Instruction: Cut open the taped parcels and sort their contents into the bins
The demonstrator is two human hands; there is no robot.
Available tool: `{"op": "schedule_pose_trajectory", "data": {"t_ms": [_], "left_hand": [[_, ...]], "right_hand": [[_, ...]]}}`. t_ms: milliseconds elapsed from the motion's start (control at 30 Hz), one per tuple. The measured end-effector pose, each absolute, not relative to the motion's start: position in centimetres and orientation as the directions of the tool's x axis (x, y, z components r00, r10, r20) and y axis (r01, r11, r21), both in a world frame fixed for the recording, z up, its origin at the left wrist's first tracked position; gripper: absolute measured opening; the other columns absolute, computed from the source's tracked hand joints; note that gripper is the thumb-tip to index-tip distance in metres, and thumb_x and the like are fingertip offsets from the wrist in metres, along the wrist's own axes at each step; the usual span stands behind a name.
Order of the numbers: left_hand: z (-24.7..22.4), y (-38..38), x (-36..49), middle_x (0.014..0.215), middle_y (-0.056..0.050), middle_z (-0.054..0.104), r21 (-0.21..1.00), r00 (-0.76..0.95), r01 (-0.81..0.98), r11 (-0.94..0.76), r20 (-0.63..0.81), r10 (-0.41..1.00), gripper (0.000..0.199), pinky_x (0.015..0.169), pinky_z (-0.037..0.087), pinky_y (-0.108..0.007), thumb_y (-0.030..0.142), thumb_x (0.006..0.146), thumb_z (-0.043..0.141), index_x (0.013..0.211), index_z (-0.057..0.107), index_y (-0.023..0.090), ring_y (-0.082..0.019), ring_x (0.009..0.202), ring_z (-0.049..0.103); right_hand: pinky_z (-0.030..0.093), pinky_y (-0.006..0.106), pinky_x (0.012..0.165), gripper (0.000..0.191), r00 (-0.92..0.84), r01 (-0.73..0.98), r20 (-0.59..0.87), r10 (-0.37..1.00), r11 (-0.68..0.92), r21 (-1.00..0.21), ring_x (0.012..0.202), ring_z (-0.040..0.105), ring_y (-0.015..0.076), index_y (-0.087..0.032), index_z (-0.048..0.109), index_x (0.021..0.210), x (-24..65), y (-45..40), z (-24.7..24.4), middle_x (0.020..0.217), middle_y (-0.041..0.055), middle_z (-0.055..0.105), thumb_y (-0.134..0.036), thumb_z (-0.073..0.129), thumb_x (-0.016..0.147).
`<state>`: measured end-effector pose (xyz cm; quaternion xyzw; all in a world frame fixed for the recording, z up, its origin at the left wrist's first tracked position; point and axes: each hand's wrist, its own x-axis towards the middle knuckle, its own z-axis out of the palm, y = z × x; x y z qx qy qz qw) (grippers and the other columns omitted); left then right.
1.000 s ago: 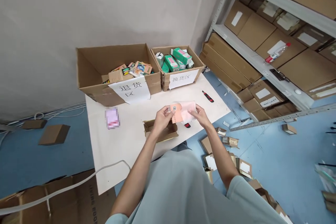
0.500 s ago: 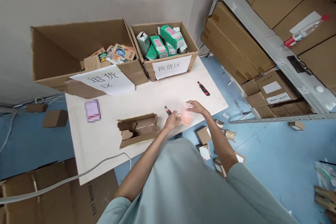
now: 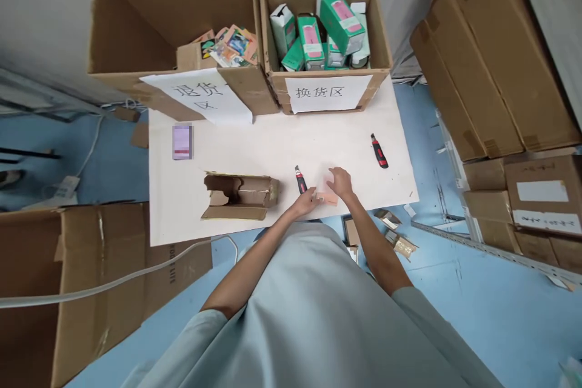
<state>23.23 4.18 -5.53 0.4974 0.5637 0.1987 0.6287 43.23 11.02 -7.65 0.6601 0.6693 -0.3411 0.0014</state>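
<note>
Near the front edge of the white table [image 3: 282, 139], a small pink-and-orange packet [image 3: 327, 197] with a pale, see-through-looking upper part is between my hands. My left hand [image 3: 304, 202] pinches its lower left side. My right hand [image 3: 341, 182] has its fingers bent onto its upper right side. The packet's exact kind is too blurred to tell. Just behind my left hand lies a black-and-red utility knife [image 3: 301, 182]. An opened, long cardboard box [image 3: 248, 191] lies to the left of that hand.
Two cardboard boxes with paper signs stand at the back: the left box [image 3: 266, 94] has colourful cards, the right box [image 3: 375, 88] green-and-pink cartons. Another utility knife [image 3: 379, 153] lies right, a purple blurred item [image 3: 182, 142] left. A white cable [image 3: 136, 279] crosses the lower left.
The camera view has turned, so the table sits more level and the shelf has shifted right. Both hands still hold the packet, which now looks flatter and lower between them.
</note>
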Motion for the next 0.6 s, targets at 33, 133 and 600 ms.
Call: {"op": "schedule_pose_trajectory", "data": {"t_ms": [33, 133, 600], "left_hand": [[-4.7, 4.1, 22.2, 0.147, -0.023, 0.074, 0.857, 0.272, 0.274, 0.436, -0.504, 0.82, 0.071, 0.108, 0.062, -0.048, 0.054, 0.089, 0.084, 0.146, 0.067, 0.015, -0.032, 0.117, 0.079], [-1.2, 3.8, 17.3, 0.146, -0.021, 0.075, 0.907, 0.158, 0.064, 0.416, -0.42, 0.894, 0.068, 0.097, 0.067, -0.045, 0.062, 0.096, 0.075, 0.147, 0.068, 0.017, -0.029, 0.11, 0.08], [-1.5, -0.3, -5.5, 0.152, -0.019, 0.073, 0.787, -0.477, 0.193, 0.587, -0.448, 0.757, 0.055, 0.121, 0.055, -0.051, 0.047, 0.096, 0.071, 0.141, 0.073, 0.015, -0.035, 0.138, 0.071]], "right_hand": [[0.04, 0.053, 0.134, 0.056, -0.123, 0.873, -0.409, 0.904, -0.097, -0.478, 0.159, 0.051, 0.0351, -0.014, 0.063, 0.16, 42.8, 10.5, -7.5, 0.168, 0.0226, 0.058, -0.02, 0.064, 0.105], [0.045, 0.052, 0.132, 0.05, -0.166, 0.759, -0.302, 0.939, -0.074, -0.647, 0.153, 0.057, 0.0343, -0.014, 0.066, 0.156, 40.5, 8.5, -6.9, 0.161, 0.0221, 0.064, -0.029, 0.061, 0.108], [0.063, 0.048, 0.116, 0.069, -0.523, 0.298, -0.533, 0.665, -0.444, -0.845, 0.144, 0.07, 0.0299, -0.03, 0.058, 0.164, 24.9, 4.4, -3.4, 0.165, 0.011, 0.064, -0.061, 0.072, 0.104]]}}
